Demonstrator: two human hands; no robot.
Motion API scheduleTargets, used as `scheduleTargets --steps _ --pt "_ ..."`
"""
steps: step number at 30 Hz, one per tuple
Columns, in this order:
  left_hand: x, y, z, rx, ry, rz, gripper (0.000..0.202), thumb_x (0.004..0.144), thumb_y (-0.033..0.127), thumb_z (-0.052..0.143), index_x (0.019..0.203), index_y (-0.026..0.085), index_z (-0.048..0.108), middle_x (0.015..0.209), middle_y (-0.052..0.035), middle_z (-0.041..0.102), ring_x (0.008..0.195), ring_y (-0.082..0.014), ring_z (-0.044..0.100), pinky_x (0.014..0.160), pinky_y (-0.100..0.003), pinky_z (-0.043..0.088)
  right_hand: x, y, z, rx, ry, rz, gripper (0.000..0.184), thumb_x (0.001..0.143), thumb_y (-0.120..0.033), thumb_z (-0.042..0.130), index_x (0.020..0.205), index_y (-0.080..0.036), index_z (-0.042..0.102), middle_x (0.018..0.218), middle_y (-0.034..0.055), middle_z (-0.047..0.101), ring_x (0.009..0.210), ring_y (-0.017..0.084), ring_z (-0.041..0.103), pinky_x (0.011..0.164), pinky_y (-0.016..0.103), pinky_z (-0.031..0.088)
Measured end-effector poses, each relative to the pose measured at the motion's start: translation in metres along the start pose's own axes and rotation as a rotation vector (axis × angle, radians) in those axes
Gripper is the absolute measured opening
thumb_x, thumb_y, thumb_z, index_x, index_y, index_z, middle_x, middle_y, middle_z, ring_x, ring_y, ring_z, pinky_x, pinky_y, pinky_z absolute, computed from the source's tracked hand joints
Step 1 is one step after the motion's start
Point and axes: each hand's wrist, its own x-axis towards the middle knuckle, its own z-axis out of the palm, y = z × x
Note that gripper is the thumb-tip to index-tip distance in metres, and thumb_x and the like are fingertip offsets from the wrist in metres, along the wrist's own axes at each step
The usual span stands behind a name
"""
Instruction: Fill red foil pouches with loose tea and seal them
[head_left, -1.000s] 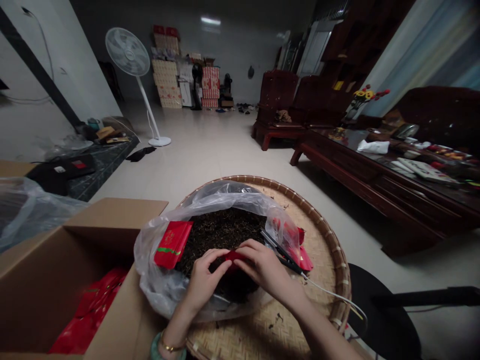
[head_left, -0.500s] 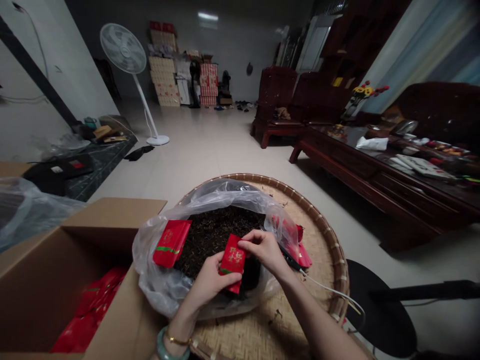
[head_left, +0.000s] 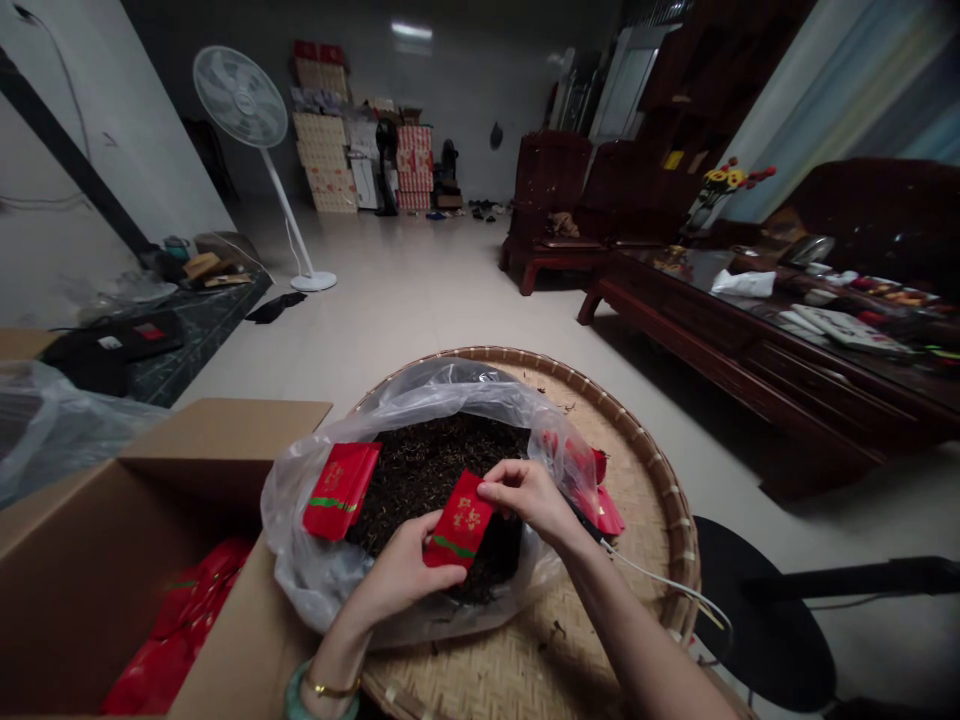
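Both hands hold one small red packet [head_left: 459, 521] with gold print and a green band, above a clear plastic bag [head_left: 442, 390] of dark loose tea leaves [head_left: 427, 462]. My left hand [head_left: 401, 572] grips the packet's lower end. My right hand [head_left: 525, 497] pinches its top edge. The bag lies in a round woven bamboo tray [head_left: 652, 480]. A small stack of red packets [head_left: 340, 489] rests on the bag's left rim. More red packets [head_left: 600, 500] lie at the bag's right side.
An open cardboard box [head_left: 112, 540] at left holds several red packets [head_left: 180, 620]. A white cable [head_left: 660, 585] runs over the tray's right rim. A black stool [head_left: 765, 630] stands at right. A dark wooden table [head_left: 750, 370] and a standing fan [head_left: 247, 110] stand farther off.
The hands were low on the tea with the packet mostly hidden; they lifted it upright into view, and now it tilts with the right hand pinching its top.
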Motion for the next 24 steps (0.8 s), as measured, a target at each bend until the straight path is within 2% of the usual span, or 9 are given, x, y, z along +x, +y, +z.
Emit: scheduleTargets --steps 2,3,6,8,11,13,17,21,24 --pt "0.003 0.000 0.001 -0.112 0.005 -0.011 0.048 0.055 0.021 0.077 0.101 0.013 0.066 0.087 -0.0039 0.071 0.080 -0.0193 0.065 0.071 -0.027 0.051 -0.002 0.000 0.002 -0.034 -0.045 0.009 0.031 0.058 -0.043 0.077 0.063 -0.014 0.068 0.045 -0.0045 0.055 0.039 0.005 0.040 0.039 0.018 0.029" --pt "0.005 0.000 0.002 -0.179 0.030 -0.027 0.046 0.057 0.027 0.077 0.099 0.013 0.066 0.083 -0.0040 0.072 0.076 -0.0188 0.065 0.069 -0.026 0.051 -0.003 0.000 0.004 -0.051 -0.064 0.012 0.030 0.059 -0.043 0.077 0.063 -0.014 0.068 0.045 -0.0046 0.054 0.039 0.005 0.039 0.039 0.018 0.029" --pt "0.010 0.000 0.008 -0.282 0.191 -0.038 0.039 0.063 0.046 0.073 0.080 0.011 0.069 0.066 -0.0022 0.069 0.058 -0.0145 0.061 0.056 -0.023 0.047 -0.006 -0.001 0.009 -0.076 -0.091 0.027 0.031 0.059 -0.043 0.077 0.067 -0.014 0.069 0.046 -0.0051 0.054 0.040 0.005 0.038 0.037 0.017 0.028" --pt "0.013 0.000 0.012 -0.308 0.295 -0.024 0.040 0.062 0.051 0.074 0.072 0.012 0.069 0.058 -0.0005 0.066 0.052 -0.0133 0.058 0.052 -0.022 0.045 -0.007 0.001 0.012 -0.063 -0.089 0.047 0.035 0.056 -0.045 0.078 0.071 -0.015 0.069 0.049 -0.0054 0.056 0.040 0.005 0.040 0.036 0.016 0.031" --pt "0.014 -0.001 0.018 -0.359 0.371 -0.018 0.043 0.058 0.052 0.076 0.073 0.012 0.070 0.057 0.0002 0.066 0.052 -0.0132 0.058 0.051 -0.021 0.045 -0.009 0.007 0.013 -0.016 -0.058 0.080 0.038 0.053 -0.048 0.079 0.065 -0.015 0.065 0.049 -0.0048 0.057 0.039 0.006 0.044 0.036 0.017 0.035" --pt "0.013 -0.002 0.022 -0.399 0.358 -0.025 0.044 0.058 0.050 0.077 0.080 0.012 0.070 0.061 -0.0003 0.067 0.054 -0.0131 0.060 0.052 -0.021 0.046 -0.011 0.011 0.013 0.017 -0.023 0.087 0.038 0.053 -0.049 0.079 0.059 -0.015 0.062 0.047 -0.0039 0.058 0.038 0.007 0.046 0.038 0.019 0.038" --pt "0.011 -0.004 0.027 -0.394 0.210 -0.055 0.062 0.052 0.039 0.083 0.104 0.013 0.063 0.081 -0.0050 0.072 0.066 -0.0164 0.066 0.060 -0.024 0.051 -0.015 0.015 0.015 0.028 -0.015 0.095 0.036 0.056 -0.048 0.077 0.060 -0.016 0.062 0.047 -0.0027 0.059 0.039 0.010 0.052 0.041 0.022 0.042" --pt "0.011 -0.004 0.030 -0.328 0.155 -0.147 0.053 0.051 0.039 0.084 0.089 0.009 0.064 0.077 -0.0090 0.073 0.065 -0.0202 0.069 0.058 -0.026 0.052 -0.019 0.010 0.009 -0.132 0.013 0.027 0.027 0.068 -0.043 0.070 0.067 -0.016 0.066 0.055 0.0005 0.064 0.047 0.014 0.058 0.045 0.024 0.044" --pt "0.011 -0.001 0.030 -0.383 0.192 -0.181 0.055 0.048 0.040 0.085 0.089 0.009 0.065 0.087 -0.0124 0.074 0.067 -0.0201 0.070 0.057 -0.025 0.053 -0.024 0.009 -0.010 -0.409 0.153 -0.198 0.021 0.079 -0.035 0.062 0.090 -0.018 0.069 0.086 0.0060 0.071 0.078 0.020 0.066 0.070 0.032 0.052"
